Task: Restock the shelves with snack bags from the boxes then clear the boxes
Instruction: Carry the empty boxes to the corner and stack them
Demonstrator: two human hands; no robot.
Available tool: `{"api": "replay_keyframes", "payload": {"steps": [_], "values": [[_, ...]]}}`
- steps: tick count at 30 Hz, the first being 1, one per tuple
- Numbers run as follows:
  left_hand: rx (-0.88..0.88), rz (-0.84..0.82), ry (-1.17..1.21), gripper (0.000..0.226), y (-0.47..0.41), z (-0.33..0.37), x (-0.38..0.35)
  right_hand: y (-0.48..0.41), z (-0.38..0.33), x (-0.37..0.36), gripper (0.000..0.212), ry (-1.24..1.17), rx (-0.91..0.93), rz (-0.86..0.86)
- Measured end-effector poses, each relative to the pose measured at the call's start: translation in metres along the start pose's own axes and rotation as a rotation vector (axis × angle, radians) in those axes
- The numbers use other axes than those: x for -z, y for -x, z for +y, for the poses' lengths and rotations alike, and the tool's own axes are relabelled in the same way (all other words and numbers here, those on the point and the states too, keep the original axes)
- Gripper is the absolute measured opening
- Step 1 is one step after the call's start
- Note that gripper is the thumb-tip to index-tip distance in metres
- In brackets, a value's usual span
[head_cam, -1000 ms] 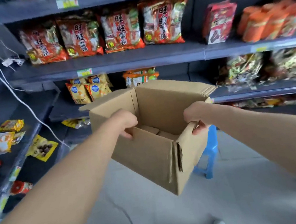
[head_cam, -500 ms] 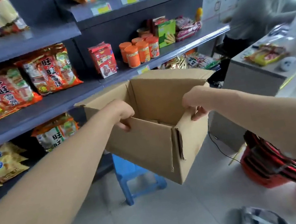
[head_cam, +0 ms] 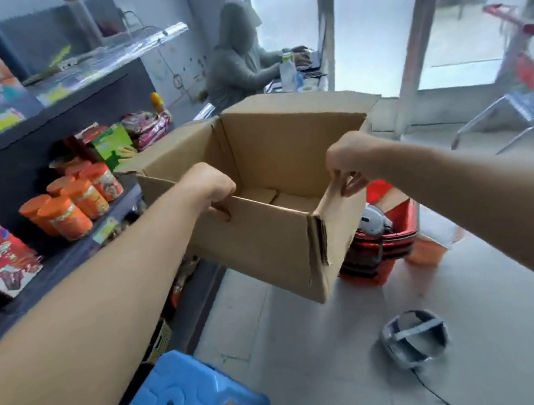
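Open brown cardboard box (head_cam: 262,224) held up in the air over the pale floor, nothing visible inside. Left hand (head_cam: 211,186) curled tight over the near rim; right hand (head_cam: 348,162) pinching the right flap. Dark shelf (head_cam: 69,256) with orange-lidded jars (head_cam: 68,204) at left, blue plastic stool (head_cam: 188,404) below.

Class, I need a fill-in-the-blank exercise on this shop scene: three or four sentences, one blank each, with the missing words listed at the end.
1. Both hands hold an open ____ box by its rim.
2. Inside, the box holds ____ snack bags.
3. The stool on the floor below the left hand is ____ in colour.
4. The canisters on the shelf have ____ lids.

Missing words: cardboard; no; blue; orange
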State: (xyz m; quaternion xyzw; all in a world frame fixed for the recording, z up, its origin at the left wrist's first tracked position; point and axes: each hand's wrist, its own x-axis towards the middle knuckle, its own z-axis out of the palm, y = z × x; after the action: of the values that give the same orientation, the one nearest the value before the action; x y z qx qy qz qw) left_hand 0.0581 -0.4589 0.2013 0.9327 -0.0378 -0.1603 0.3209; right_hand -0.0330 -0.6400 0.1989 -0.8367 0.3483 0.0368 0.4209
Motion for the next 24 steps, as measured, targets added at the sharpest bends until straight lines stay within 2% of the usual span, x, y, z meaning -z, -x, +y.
{"api": "replay_keyframes", "payload": {"steps": [2,6,12,17,24], "values": [[-0.076,-0.05,-0.003,0.016,0.002,0.027,-0.014,0.003,0.02,0.02,0.016,-0.069,-0.034,0.082],[-0.205,-0.131,-0.046,0.017,0.0,0.07,-0.057,0.01,0.065,0.06,0.023,-0.177,-0.131,0.242],[-0.371,-0.299,-0.055,0.017,0.016,0.151,-0.139,0.022,0.136,0.128,0.013,-0.253,-0.326,0.505],[-0.504,-0.376,-0.119,0.023,0.03,0.208,-0.207,0.024,0.193,0.176,0.014,-0.304,-0.454,0.634],[-0.597,-0.514,-0.177,0.024,0.028,0.264,-0.282,0.013,0.248,0.21,0.033,-0.35,-0.624,0.753]]}}
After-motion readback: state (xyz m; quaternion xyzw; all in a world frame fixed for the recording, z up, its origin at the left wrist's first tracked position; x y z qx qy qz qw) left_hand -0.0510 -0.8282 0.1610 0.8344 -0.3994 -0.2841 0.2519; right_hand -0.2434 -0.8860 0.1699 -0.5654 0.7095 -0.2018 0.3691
